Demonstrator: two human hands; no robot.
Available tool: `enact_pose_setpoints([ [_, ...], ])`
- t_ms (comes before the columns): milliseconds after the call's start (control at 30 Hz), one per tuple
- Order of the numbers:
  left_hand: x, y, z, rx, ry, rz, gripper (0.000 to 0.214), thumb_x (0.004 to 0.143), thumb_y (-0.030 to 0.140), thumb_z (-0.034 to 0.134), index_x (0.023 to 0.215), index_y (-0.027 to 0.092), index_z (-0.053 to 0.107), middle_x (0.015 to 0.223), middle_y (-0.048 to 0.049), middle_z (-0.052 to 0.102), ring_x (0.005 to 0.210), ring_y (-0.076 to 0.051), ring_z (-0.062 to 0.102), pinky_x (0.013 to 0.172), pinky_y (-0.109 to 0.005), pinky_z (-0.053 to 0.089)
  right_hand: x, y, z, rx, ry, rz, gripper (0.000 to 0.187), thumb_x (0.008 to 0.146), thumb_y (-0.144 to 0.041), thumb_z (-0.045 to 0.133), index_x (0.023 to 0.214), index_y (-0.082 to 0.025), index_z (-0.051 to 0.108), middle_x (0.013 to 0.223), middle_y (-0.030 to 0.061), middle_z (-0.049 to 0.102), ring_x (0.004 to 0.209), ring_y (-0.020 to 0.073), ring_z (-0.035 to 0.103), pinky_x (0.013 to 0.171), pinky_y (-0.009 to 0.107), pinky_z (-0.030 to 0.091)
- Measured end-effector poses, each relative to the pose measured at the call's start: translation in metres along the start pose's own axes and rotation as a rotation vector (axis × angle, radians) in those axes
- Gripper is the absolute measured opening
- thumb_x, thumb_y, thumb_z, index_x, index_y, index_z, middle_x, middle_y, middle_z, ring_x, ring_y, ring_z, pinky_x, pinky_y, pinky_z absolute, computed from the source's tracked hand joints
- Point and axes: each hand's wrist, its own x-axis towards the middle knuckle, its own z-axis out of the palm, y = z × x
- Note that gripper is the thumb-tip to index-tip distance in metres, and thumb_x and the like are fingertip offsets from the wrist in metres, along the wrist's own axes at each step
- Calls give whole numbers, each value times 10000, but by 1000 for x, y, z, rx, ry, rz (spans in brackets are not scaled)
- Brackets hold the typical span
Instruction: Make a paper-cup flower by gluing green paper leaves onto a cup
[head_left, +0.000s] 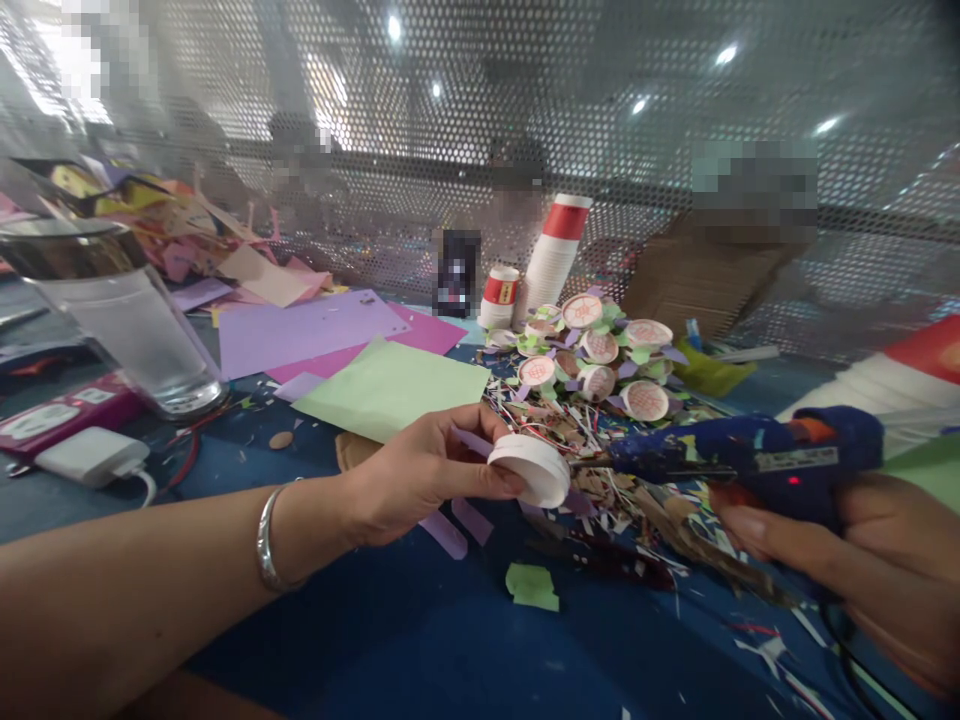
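Observation:
My left hand [420, 470] pinches a small white paper-cup base disc [531, 468] on edge over the blue table. A silver bangle [268, 540] circles that wrist. My right hand [847, 555] grips a blue hot-glue gun [757, 458], its red light on. The gun's nozzle points left and nearly touches the disc. Purple paper strips [457, 525] lie just below the left hand.
A pile of finished cup-base flowers [600, 360] with paper scraps sits behind the disc. Stacked red-rimmed paper cups [555, 255] stand further back. Green [394, 390] and purple [311, 330] paper sheets lie left of centre, a glass jar [124, 320] and white charger [90, 455] at far left. A perforated metal screen backs the table.

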Motion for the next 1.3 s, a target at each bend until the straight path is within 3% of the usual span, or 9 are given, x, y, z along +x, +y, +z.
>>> enact_pose_setpoints([
  [133, 0, 0, 0, 19, 0, -6, 324, 714, 131, 887, 864, 154, 600, 815, -21, 743, 786, -133, 698, 726, -236, 474, 0, -4, 0, 0, -46, 102, 476, 646, -647, 786, 984, -317, 843, 885, 34, 838, 631, 309, 760, 494, 324, 629],
  [433, -1, -2, 0, 97, -2, 41, 318, 721, 192, 888, 849, 160, 599, 790, 2, 704, 736, -111, 642, 675, -227, 452, 0, -8, -1, -138, 10, -5, 341, 681, -657, 742, 756, -336, 831, 653, 5, 775, 570, 272, 717, 444, 289, 579],
  [600, -1, -1, 1, 148, 3, 70, 303, 732, 215, 879, 846, 157, 604, 803, -6, 698, 764, -116, 626, 693, -236, 448, 1, -7, -1, -107, -23, 75, 387, 649, -707, 735, 686, -330, 810, 665, 5, 787, 575, 288, 727, 448, 305, 590],
  [700, -2, 1, 2, 180, 8, 71, 300, 740, 229, 872, 852, 155, 604, 804, -4, 692, 759, -113, 611, 683, -233, 437, -1, -8, 1, -132, 23, 85, 398, 627, -715, 749, 677, -325, 818, 627, 10, 779, 531, 274, 706, 399, 288, 556],
  [833, -3, 2, 2, 213, 20, 81, 289, 744, 240, 863, 848, 162, 605, 803, -1, 682, 775, -123, 610, 696, -247, 436, -3, -10, 0, -147, 51, 35, 378, 634, -696, 763, 655, -322, 818, 602, 3, 771, 526, 278, 703, 521, 319, 630],
  [1133, -4, 0, 0, 284, 28, 87, 302, 747, 292, 859, 853, 172, 604, 822, -14, 674, 804, -142, 614, 713, -267, 451, -2, -2, -4, -130, -36, 42, 372, 687, -674, 747, 778, -329, 850, 699, -4, 809, 628, 302, 770, 507, 296, 630],
  [1300, -4, 1, -1, 358, 28, 117, 288, 764, 306, 842, 840, 175, 597, 840, -32, 690, 825, -158, 626, 746, -294, 458, -2, -6, -4, -165, -9, -42, 358, 709, -674, 725, 693, -328, 819, 633, -10, 781, 588, 282, 739, 603, 316, 651],
])
